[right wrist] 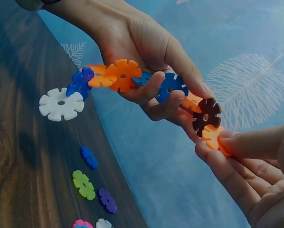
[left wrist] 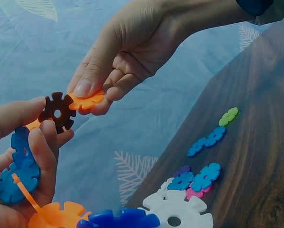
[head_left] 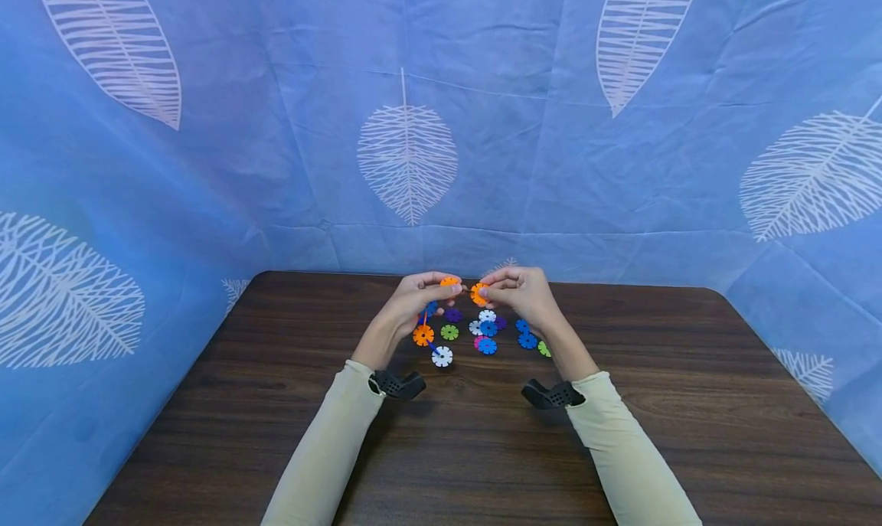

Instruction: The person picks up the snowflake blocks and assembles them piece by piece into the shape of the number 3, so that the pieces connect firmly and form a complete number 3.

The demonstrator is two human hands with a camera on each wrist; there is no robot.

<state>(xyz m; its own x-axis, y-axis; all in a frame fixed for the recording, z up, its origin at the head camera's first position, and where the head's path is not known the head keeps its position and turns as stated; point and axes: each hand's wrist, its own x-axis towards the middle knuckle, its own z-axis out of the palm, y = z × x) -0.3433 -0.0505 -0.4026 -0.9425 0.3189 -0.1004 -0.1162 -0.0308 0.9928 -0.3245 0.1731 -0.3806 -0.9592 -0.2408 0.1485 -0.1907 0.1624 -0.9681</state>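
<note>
Above the dark brown wooden table (head_left: 468, 449), a dark brown, flower-shaped plastic disc (left wrist: 56, 102) sits between the left hand (head_left: 416, 296) at 9 o'clock and the right hand (head_left: 521, 291) at 3. The left thumb and fingers pinch the chain of colourful, flower-shaped plastic discs (right wrist: 128, 82) close to that brown piece, likely so it won't wobble. The chain hangs toward 7 o'clock, down to a white, flower-shaped plastic disc (right wrist: 61, 113). The right thumb and fingers squeeze an orange, flower-shaped plastic disc (right wrist: 210, 135) against the brown one's edge, probably to match their notches; I can't tell how deep. Loose plastic discs (head_left: 527, 346) lie around 4 and 5 o'clock.
</note>
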